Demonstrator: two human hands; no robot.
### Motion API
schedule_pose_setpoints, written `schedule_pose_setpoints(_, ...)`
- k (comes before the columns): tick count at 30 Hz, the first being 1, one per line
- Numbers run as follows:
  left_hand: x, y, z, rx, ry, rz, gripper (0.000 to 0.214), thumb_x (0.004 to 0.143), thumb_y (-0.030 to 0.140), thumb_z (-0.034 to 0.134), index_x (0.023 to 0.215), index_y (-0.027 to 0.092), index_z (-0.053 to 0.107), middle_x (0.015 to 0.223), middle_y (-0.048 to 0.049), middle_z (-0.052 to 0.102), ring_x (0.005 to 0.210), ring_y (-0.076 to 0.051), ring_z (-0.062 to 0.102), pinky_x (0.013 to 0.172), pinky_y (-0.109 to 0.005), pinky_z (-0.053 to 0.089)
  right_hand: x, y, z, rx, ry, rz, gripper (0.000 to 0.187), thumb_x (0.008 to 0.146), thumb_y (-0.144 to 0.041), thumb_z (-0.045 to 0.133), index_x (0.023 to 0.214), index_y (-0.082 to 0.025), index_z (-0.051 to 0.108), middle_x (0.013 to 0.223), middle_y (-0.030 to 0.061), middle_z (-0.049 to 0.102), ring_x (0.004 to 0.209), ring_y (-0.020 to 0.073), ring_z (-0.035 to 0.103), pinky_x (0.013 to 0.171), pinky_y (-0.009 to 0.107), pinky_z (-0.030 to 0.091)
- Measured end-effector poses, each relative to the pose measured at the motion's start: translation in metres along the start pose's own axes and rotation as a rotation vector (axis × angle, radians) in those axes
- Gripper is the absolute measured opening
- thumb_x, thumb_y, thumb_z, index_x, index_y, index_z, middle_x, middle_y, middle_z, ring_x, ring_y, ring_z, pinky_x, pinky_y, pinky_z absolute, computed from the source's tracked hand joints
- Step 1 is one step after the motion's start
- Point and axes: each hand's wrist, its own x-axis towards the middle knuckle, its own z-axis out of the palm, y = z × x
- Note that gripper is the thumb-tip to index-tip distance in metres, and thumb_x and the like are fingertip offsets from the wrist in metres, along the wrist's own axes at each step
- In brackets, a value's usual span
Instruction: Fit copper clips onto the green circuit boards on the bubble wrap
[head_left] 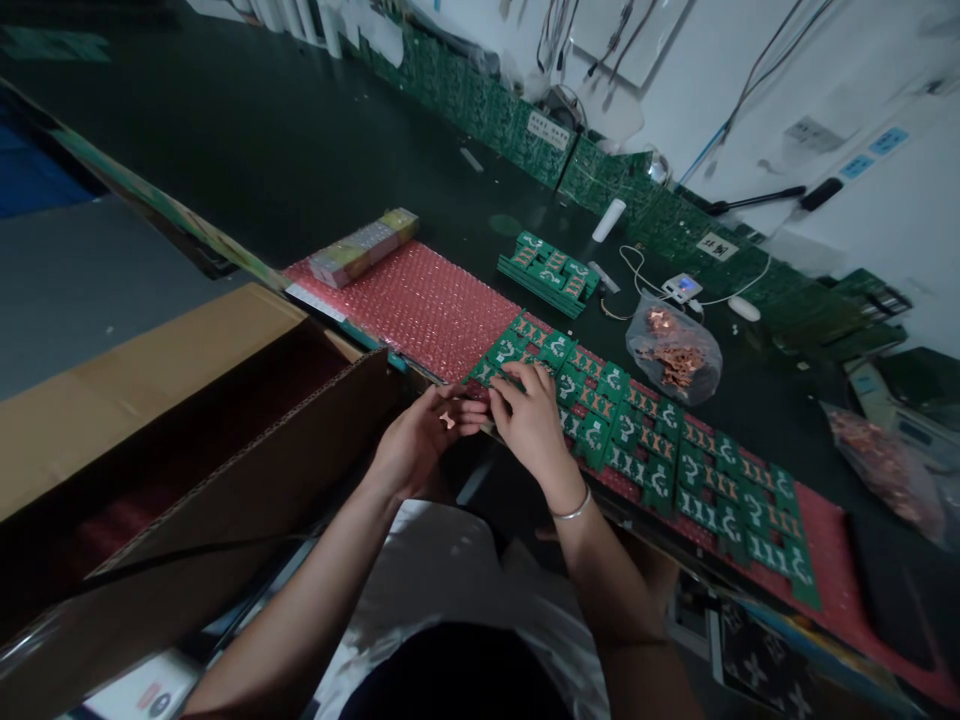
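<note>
My left hand point(424, 435) is turned palm up at the table's front edge, its fingers extended. A small shiny copper-coloured piece point(448, 421) lies in it near the finger bases. Close beside it, my right hand point(531, 420) reaches over the leftmost green circuit board panel point(506, 348), thumb and fingers bent together in a pinch. Whatever is between those fingertips is too small to make out. More green circuit board panels point(646, 440) lie in a row to the right, with copper-coloured pieces on some of their rows and silvery shapes on others.
Red bubble wrap point(427, 300) lies under the panels, a wrapped bundle point(365, 247) on its left end. Behind are a stack of boards point(551, 272), a bag of copper pieces point(675, 350) and a small cabled device point(682, 288). An open cardboard box point(247, 470) stands at left.
</note>
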Motion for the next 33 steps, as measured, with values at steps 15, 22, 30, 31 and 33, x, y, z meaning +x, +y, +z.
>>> schedule_pose_setpoints(15,-0.009,0.001,-0.002,-0.097,0.010,-0.217,0.019,0.082,0.027,0.068,0.088,0.011,0.076,0.091,-0.0130,0.075,0.081,-0.020,0.069,0.075,-0.030,0.057,-0.024,-0.019,0.003,0.179,0.064,-0.172,0.029,0.099,-0.018,0.048,0.118,-0.022,0.069,0.101,0.0083,0.067,0.098,0.0202,0.058,0.091,0.038,0.055)
schedule_pose_setpoints(22,-0.007,0.000,-0.003,-0.048,0.024,-0.173,0.020,0.079,0.027,0.070,0.085,0.010,0.077,0.086,-0.0132,0.076,0.076,-0.021,0.070,0.072,-0.031,0.058,-0.027,-0.017,0.003,0.076,-0.046,-0.222,0.026,0.099,-0.019,0.050,0.117,-0.021,0.069,0.108,0.0076,0.069,0.103,0.0199,0.057,0.094,0.036,0.054)
schedule_pose_setpoints(30,-0.003,0.006,-0.002,-0.032,0.014,-0.223,0.023,0.081,0.029,0.067,0.087,0.009,0.076,0.091,-0.0143,0.076,0.080,-0.023,0.071,0.079,-0.035,0.058,-0.024,-0.011,0.002,0.067,-0.063,-0.280,0.023,0.097,-0.015,0.054,0.113,-0.012,0.069,0.114,0.0114,0.068,0.105,0.0221,0.055,0.094,0.036,0.053)
schedule_pose_setpoints(31,-0.004,0.006,-0.002,-0.022,0.016,-0.209,0.024,0.080,0.030,0.067,0.087,0.009,0.076,0.091,-0.0140,0.076,0.081,-0.023,0.071,0.080,-0.036,0.057,-0.023,-0.011,0.002,0.101,-0.059,-0.261,0.022,0.096,-0.015,0.054,0.112,-0.014,0.069,0.112,0.0107,0.068,0.104,0.0215,0.056,0.094,0.035,0.053)
schedule_pose_setpoints(33,-0.004,0.005,-0.001,0.003,0.010,-0.176,0.026,0.080,0.033,0.068,0.089,0.010,0.076,0.090,-0.0139,0.076,0.083,-0.024,0.071,0.081,-0.038,0.057,-0.020,-0.012,0.003,0.204,-0.023,-0.196,0.018,0.096,-0.019,0.056,0.109,-0.019,0.069,0.107,0.0082,0.069,0.103,0.0197,0.059,0.094,0.035,0.053)
